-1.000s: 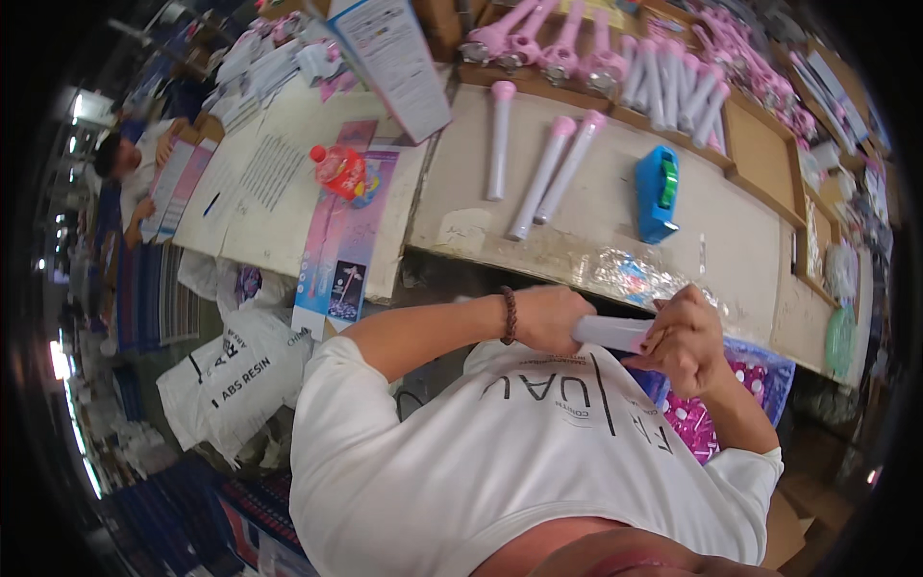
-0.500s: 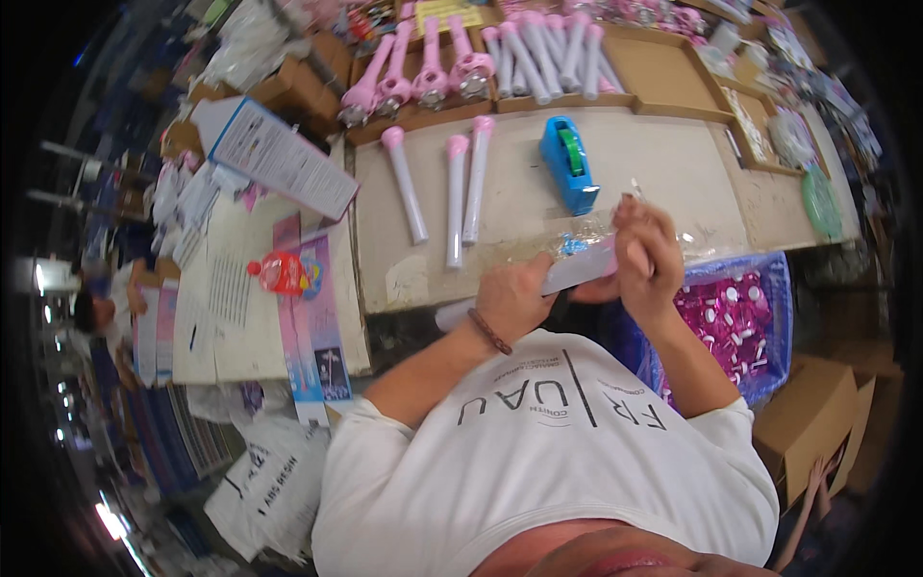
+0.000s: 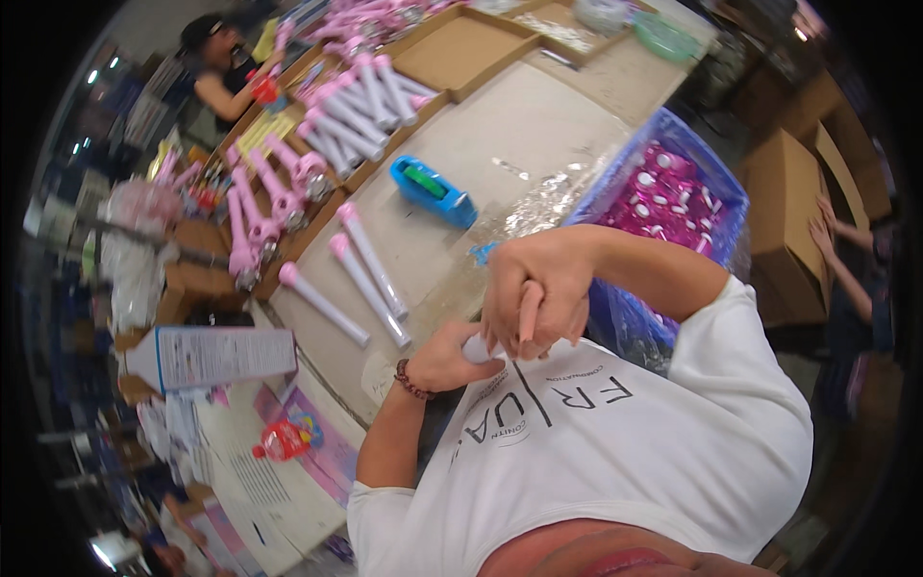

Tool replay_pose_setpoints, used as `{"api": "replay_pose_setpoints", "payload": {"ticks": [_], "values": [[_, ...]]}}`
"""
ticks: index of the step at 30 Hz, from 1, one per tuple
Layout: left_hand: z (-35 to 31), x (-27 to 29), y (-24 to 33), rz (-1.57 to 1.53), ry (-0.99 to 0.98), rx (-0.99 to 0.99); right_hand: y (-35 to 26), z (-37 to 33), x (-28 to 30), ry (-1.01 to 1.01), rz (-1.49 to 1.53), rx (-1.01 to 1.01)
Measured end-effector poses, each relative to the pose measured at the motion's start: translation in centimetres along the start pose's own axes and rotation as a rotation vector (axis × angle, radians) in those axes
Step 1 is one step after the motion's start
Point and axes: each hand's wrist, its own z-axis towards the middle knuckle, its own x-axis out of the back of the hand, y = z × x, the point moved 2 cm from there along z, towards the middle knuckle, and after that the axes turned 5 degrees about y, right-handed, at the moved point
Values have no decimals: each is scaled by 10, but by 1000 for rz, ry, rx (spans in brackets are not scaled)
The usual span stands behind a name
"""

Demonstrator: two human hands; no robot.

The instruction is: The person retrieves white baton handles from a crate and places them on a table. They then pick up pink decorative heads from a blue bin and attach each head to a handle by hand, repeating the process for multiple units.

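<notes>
Close to my chest, a whitish tube [image 3: 478, 347] is held between both hands, mostly hidden by them. My left hand [image 3: 444, 358], with a beaded bracelet at its wrist, is closed around the tube's body. Over its other end my right hand [image 3: 538, 293] is curled, fingers pointing down and bunched together; that end is covered. On the table in front lie three similar tubes with pink caps: one on the left [image 3: 327, 306], one in the middle [image 3: 369, 291] and one on the right [image 3: 373, 262]. A blue tape dispenser [image 3: 437, 195] with green tape stands beyond them.
Cardboard trays [image 3: 466, 48] along the back hold more tubes and pink handles [image 3: 252, 216]. A blue-lined bin [image 3: 738, 197] of pink bottles with white caps is at my right. Clear plastic scraps [image 3: 550, 204] lie on the table. Co-workers are at far left and right.
The view has turned, so the table appears tilted. My right hand has gone from raised beside the tube's pink end to bent down over it. My left hand keeps hold of the tube.
</notes>
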Motion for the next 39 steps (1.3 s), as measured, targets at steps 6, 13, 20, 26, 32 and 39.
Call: {"api": "replay_pose_setpoints", "payload": {"ticks": [6,13,20,26,32,39], "values": [[22,5,-7,-81,24,-165,13,26,-2,94,943,547],[70,11,-27,289,442,-224,43,-17,-5,1047,786,627],[88,-16,-35,404,643,-355,40,-30,-6,1297,604,656],[57,4,-39,10,-25,241,34,-53,20,1198,947,679],[55,-2,-68,358,276,267,36,-26,24,1409,978,653],[76,-20,-45,656,831,-231,20,-9,14,1547,671,1023]]}}
